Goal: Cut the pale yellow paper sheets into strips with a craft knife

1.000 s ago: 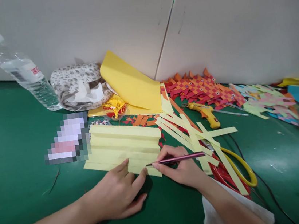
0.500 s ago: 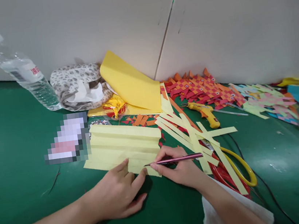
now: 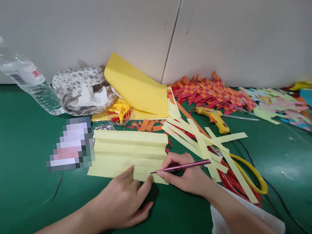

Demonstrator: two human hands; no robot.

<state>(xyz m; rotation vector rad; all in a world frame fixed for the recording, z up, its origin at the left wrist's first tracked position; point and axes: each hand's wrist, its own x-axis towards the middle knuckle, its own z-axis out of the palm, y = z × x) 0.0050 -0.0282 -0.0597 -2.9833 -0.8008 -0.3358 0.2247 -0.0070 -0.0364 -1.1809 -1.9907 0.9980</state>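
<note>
1. Hands: L hand point(image 3: 124, 201) splayed palm-down, not gripping, fingertips pressing near edge of sheet; prob. to stop it sliding. R hand point(image 3: 188, 176) pinches pen between thumb + fingers, close to tip, presumably for fine control.
2. Green tabletop point(image 3: 26, 203): flat backing under everything; bare strip along near side gives L forearm room, I'd judge.
3. Bright yellow sheet point(image 3: 137, 88): at back by wall, curled over, likely parked out of the way.
4. Pale-yellow creased sheet point(image 3: 128, 147): lies just beyond both hands, near edge under L fingertips, near R corner beside R hand. Folds run approx. L–R, so it sits in ridges, not flat; prob. another reason for holding it down.
5. Yellow-handled scissors point(image 3: 261, 183): R of R hand, partly under loose pale-yellow strips point(image 3: 205, 152); presumably within easy reach. Blades mostly hidden.
6. Pen point(image 3: 196, 163): slim, pinkish, held at low angle, tip pointing L over sheet, right by a L fingertip; finger perhaps marks the spot. Tip contact w/ paper: can't tell.
</note>
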